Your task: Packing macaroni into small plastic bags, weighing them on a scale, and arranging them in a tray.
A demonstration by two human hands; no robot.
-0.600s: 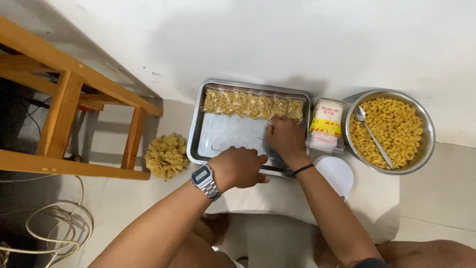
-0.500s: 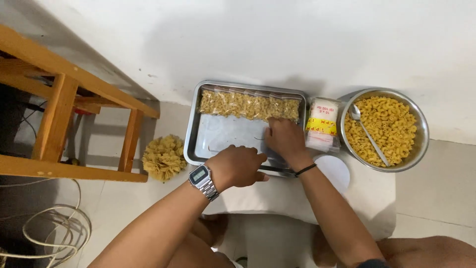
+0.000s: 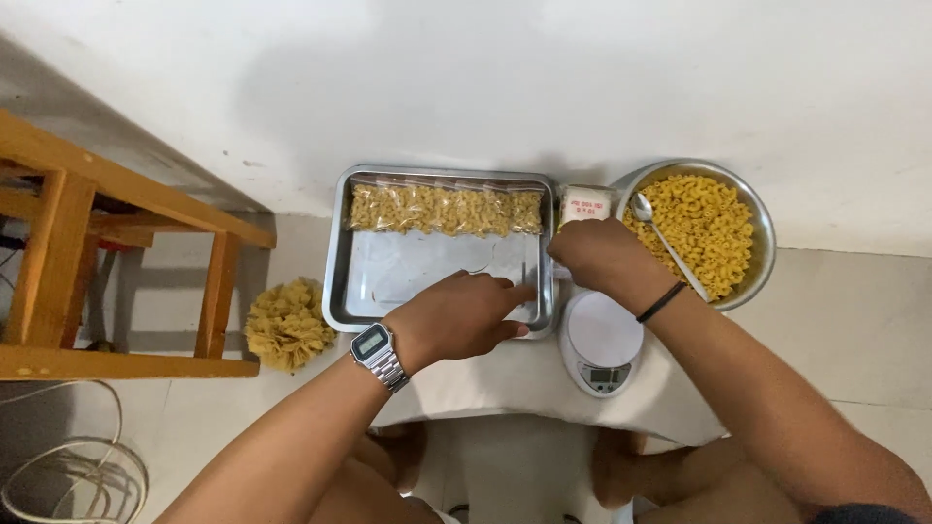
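Beside the left hand, which rests loosely curled and empty on the steel tray, the right hand has left the bagged macaroni for the bag stack; grip unclear.

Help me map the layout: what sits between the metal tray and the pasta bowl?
Head view: a stack of small plastic bags, partly covered by the right hand.
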